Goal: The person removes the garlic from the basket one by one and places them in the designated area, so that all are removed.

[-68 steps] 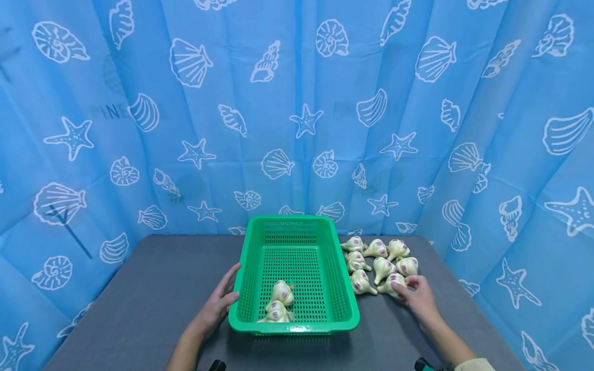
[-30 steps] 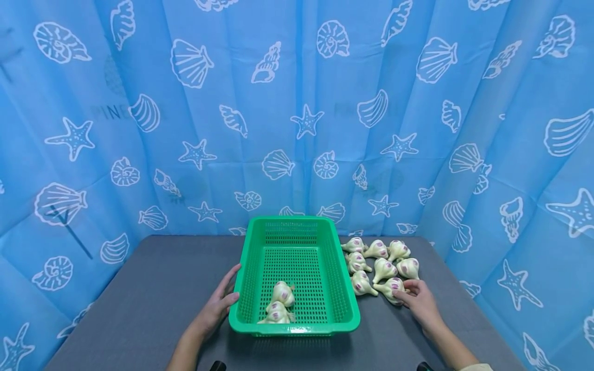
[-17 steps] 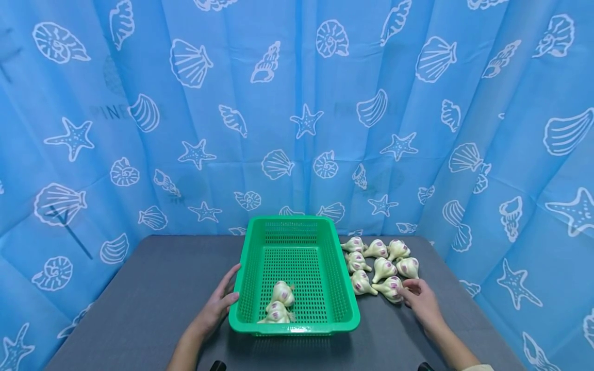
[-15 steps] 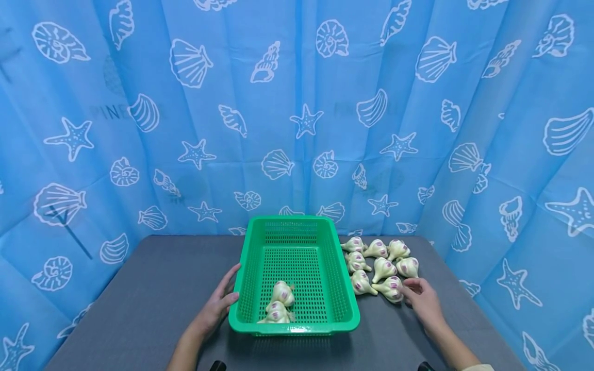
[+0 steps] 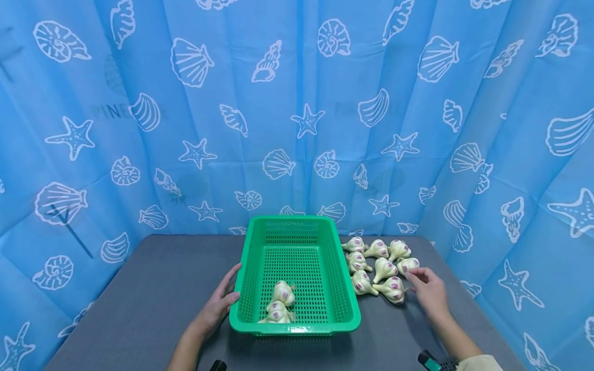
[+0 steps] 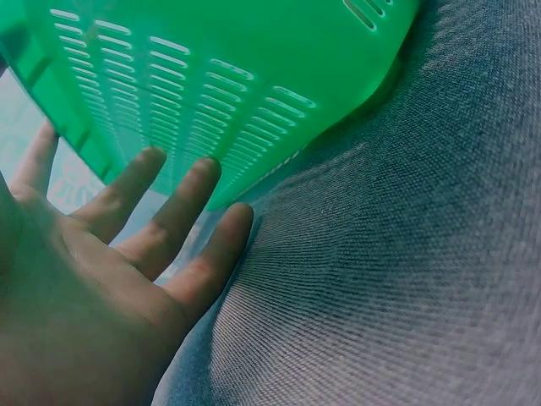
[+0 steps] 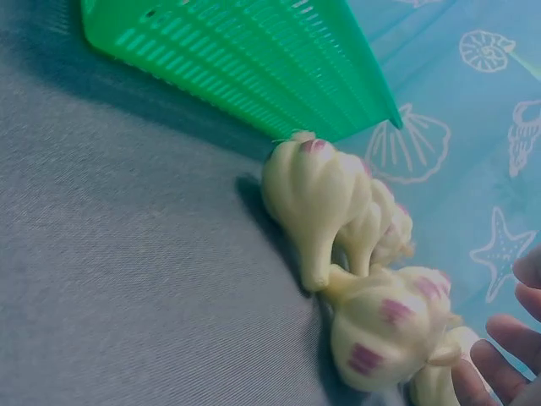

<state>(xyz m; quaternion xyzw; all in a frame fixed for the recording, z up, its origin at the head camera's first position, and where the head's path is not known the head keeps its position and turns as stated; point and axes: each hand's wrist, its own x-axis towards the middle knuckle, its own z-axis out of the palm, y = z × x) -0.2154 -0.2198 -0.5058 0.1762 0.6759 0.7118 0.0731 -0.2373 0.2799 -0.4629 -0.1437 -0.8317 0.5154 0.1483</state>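
Note:
A green slotted basket [image 5: 297, 325] stands mid-table with a few garlic bulbs [image 5: 280, 301] at its near end. Several more garlic bulbs [image 5: 377, 262] lie in a cluster on the table to its right. My left hand [image 5: 221, 301] lies flat on the table, its straight fingers [image 6: 182, 211] against the basket wall [image 6: 220, 68]. My right hand [image 5: 424, 286] is at the right edge of the cluster, fingertips at the outermost bulb [image 5: 407, 265] and gripping nothing. In the right wrist view, loosely bent fingertips [image 7: 499, 372] hover beside the bulbs [image 7: 389, 326].
The grey table [image 5: 139, 304] is walled on three sides by a blue curtain [image 5: 297, 129] printed with shells. The far table edge meets the curtain just behind the basket. Bare tabletop [image 6: 406, 279] lies left of the basket and in front of it.
My right hand has left the nearest bulb of the cluster and moved a little farther away, to the outermost right bulb. The left hand and basket have not moved.

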